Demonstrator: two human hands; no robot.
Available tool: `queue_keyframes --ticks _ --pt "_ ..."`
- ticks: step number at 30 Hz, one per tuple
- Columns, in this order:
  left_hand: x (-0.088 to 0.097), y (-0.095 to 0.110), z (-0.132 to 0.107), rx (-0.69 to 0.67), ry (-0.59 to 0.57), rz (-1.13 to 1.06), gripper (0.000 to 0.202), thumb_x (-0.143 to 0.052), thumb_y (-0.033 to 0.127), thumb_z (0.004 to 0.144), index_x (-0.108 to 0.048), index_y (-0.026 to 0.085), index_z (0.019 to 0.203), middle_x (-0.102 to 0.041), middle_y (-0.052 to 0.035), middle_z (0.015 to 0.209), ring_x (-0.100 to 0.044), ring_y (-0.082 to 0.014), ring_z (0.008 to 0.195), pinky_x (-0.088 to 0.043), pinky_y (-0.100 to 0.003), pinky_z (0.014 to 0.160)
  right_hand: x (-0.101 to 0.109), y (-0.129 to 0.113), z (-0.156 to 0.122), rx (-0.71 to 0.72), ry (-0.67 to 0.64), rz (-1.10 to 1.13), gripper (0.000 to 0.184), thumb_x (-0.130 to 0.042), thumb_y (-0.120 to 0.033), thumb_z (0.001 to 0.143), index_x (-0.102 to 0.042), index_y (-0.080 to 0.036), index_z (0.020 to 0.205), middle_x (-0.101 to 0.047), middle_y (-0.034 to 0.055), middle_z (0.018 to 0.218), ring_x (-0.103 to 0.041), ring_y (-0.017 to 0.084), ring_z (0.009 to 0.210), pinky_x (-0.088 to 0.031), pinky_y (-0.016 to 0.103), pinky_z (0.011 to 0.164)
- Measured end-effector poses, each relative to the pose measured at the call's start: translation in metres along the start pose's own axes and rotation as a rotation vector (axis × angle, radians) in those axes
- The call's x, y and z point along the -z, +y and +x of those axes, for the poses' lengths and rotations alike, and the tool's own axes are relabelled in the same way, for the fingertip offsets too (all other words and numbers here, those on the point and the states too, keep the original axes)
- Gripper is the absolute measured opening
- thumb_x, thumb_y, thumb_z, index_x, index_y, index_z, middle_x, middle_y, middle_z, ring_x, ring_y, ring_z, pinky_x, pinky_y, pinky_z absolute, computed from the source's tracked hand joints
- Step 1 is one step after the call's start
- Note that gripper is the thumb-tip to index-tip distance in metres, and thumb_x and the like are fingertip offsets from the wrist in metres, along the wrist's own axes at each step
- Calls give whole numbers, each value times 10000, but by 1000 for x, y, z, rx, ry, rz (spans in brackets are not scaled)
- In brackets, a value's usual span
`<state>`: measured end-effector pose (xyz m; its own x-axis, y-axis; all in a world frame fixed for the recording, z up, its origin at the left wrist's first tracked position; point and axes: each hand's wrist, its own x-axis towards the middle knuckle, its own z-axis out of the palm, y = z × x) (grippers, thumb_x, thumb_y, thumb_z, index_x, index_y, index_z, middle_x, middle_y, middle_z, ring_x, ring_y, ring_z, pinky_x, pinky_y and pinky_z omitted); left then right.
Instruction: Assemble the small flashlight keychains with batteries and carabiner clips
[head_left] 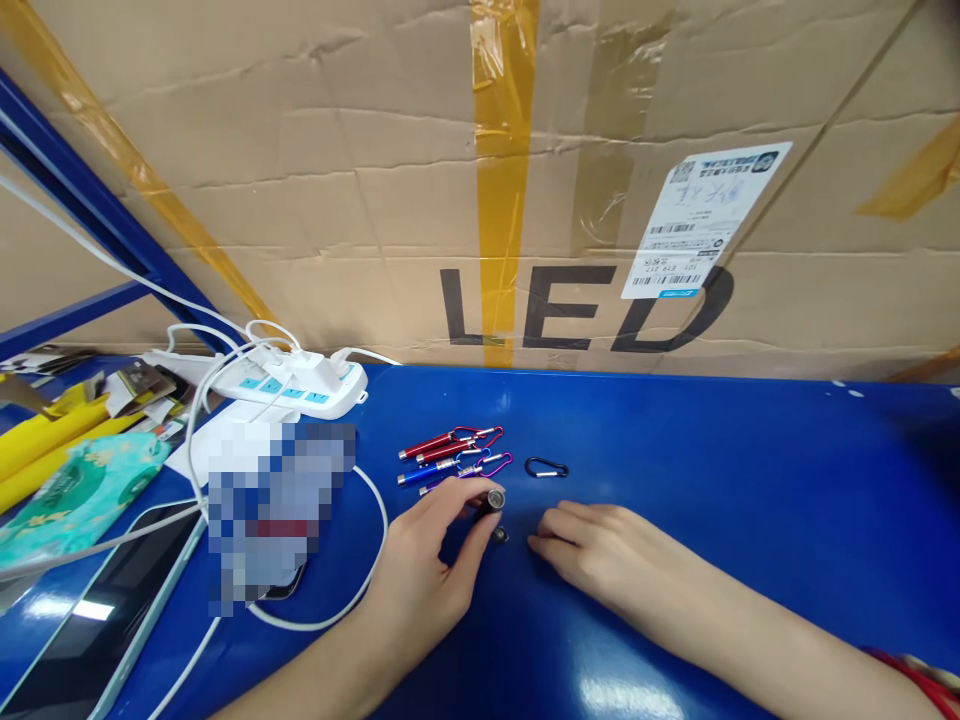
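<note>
My left hand (431, 560) rests on the blue table (750, 480) and pinches a small dark flashlight body (491, 498) between thumb and forefinger. A tiny dark cap (500, 535) lies just right of that hand. My right hand (600, 555) lies palm down with fingers curled, its fingertips close to the cap; I cannot make out anything in it. Behind the hands lie several keychain flashlights (450, 455), red, blue and purple, with carabiner clips. A loose black carabiner (546, 467) lies to their right.
A big cardboard box (525, 180) marked LED stands along the table's back. A white power strip (300, 385) with cables sits at back left. A phone (97, 610), a green tissue pack (82, 490) and yellow packaging lie at left.
</note>
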<state>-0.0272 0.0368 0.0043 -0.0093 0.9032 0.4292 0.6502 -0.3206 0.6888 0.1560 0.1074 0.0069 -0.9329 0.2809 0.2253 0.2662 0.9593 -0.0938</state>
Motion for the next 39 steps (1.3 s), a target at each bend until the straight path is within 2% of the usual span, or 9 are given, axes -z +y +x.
queue_keyframes --ticks 2,7,9,14,20,24,30,35,39 --pt "1 1 -1 0 -13 -11 177 -547 91 830 -587 196 967 -668 0 859 -620 -100 722 -510 -171 706 3 2 0 -15 65 11 213 -460 -86 867 -654 -125 791 -606 54 684 -582 168 597 -450 272 517" --pt "2 6 -5 -31 -107 -92 223 -517 80 851 -577 204 1027 -659 -7 893 -604 -107 754 -499 -184 721 23 -3 2 -92 418 277 136 -525 -152 871 -632 -161 954 -651 52 839 -609 133 729 -512 237 636" --pt "2 7 -7 -42 -139 -120 249 -507 81 859 -571 218 1058 -653 -8 898 -603 -109 760 -496 -191 721 27 -7 2 -74 463 330 155 -546 -133 856 -628 -176 980 -655 44 863 -612 125 746 -524 231 653" --pt "0 8 -9 -51 -150 -130 295 -496 74 860 -557 238 1097 -637 -6 874 -597 -115 744 -489 -199 696 27 -12 4 -32 408 366 168 -513 -107 867 -646 -156 958 -656 47 858 -613 123 749 -540 241 701" --pt "-3 5 -9 -3 -180 -126 244 -485 78 858 -564 222 1039 -628 -7 863 -593 -121 750 -479 -204 700 28 -9 5 -133 223 467 199 -486 -209 895 -673 -195 961 -635 55 912 -617 127 779 -532 237 704" --pt "-3 0 -6 83 -74 -110 193 -459 104 875 -532 212 1018 -629 -9 932 -597 -119 822 -472 -207 766 20 -3 7 -293 171 574 185 -520 -247 881 -645 -202 1010 -621 36 851 -596 100 678 -497 181 562" --pt "0 1 -2 131 10 -151 187 -418 122 898 -504 224 1029 -600 -3 924 -572 -114 867 -449 -216 823 -7 -1 11 -287 36 398 256 -528 -261 875 -611 -231 1115 -606 34 993 -614 146 856 -514 252 693" --pt "-4 5 -7 95 -81 -218 163 -406 116 903 -494 234 976 -570 8 887 -554 -110 826 -447 -208 773 -19 -6 15 -324 18 405 124 -587 -231 829 -670 -221 920 -627 17 978 -620 131 838 -498 225 646" --pt "-5 1 -10 133 -109 -213 173 -399 152 913 -484 258 1021 -575 3 930 -548 -131 865 -431 -256 804 -16 0 17 -386 84 627 84 -661 -149 730 -654 -165 812 -666 5 785 -629 100 643 -500 194 572"
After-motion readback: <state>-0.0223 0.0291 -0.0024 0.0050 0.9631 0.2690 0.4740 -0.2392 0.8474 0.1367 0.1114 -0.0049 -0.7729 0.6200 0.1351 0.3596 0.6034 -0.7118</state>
